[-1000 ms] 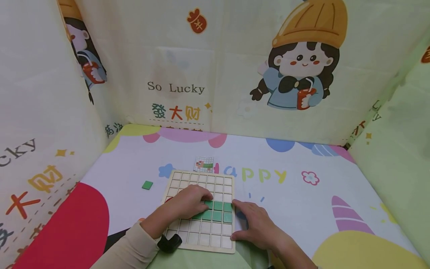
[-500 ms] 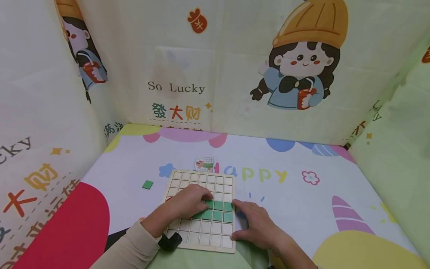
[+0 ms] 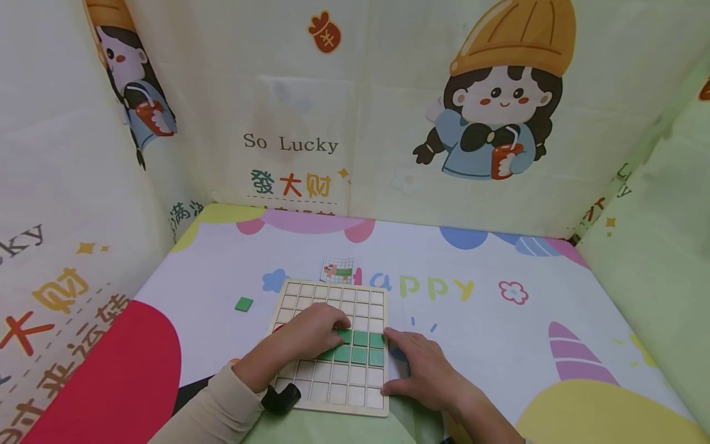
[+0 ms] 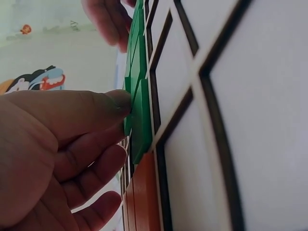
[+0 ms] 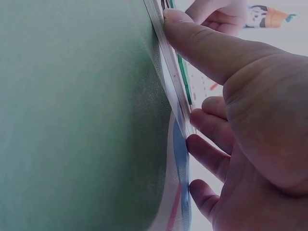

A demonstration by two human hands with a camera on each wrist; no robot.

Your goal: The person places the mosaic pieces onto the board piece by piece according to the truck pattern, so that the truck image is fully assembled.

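A wooden grid board lies flat on the table, with two rows of green square tiles set across its right part. My left hand reaches over the board and pinches a green tile at its cell; the thumb touches the tile in the left wrist view, while the index fingertip is hidden. Orange tiles sit just beside it. Along the board's right edge rests my right hand, thumb and fingers extended and touching the side. My left hand covers the board's left middle part.
One loose green tile lies left of the board. A small picture card with a gridded animal pattern is behind it. An orange piece shows partly beside the left forearm. Printed cloth walls enclose the table at the back and sides.
Both hands and the board stay essentially in place. The head view has shifted very slightly.
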